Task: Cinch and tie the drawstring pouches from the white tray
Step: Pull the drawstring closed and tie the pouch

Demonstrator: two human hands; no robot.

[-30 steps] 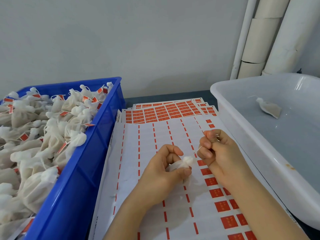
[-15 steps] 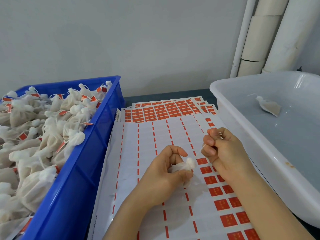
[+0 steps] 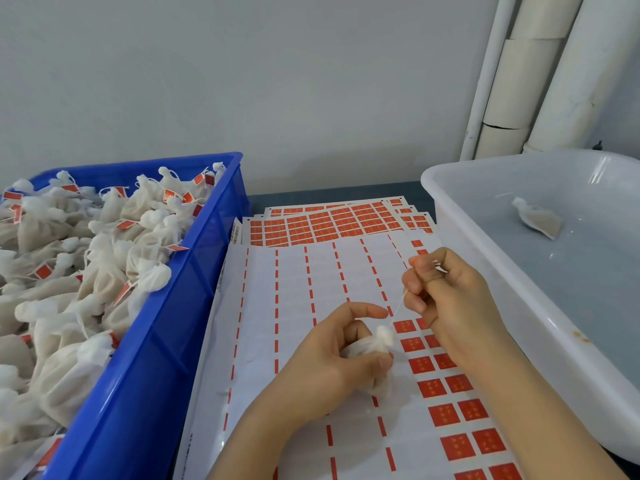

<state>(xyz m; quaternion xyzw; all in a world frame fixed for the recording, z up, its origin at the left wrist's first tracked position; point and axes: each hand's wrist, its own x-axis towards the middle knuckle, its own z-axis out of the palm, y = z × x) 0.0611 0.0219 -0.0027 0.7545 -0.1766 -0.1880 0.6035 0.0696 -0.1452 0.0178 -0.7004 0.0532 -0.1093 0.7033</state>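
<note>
My left hand [image 3: 332, 358] grips a small white drawstring pouch [image 3: 379, 344] by its neck, low in the middle of the view, above the sticker sheets. The pouch's gathered top pokes out between thumb and forefinger. My right hand [image 3: 446, 299] is closed on the thin white drawstring [image 3: 398, 308], which runs taut from the pouch up and to the right. The white tray [image 3: 450, 188] stands on the right with one more pouch [image 3: 538, 220] lying flat in it.
A blue crate [image 3: 156, 341] on the left is heaped with tied pouches [image 3: 104, 265] bearing red tags. Sheets of red stickers [image 3: 311, 271] cover the table between crate and tray. White pipes [image 3: 519, 74] run up the wall at the back right.
My right hand has pulled away from the left, up and to the right, so the drawstring is now stretched out. The pouch's top looks more tightly gathered.
</note>
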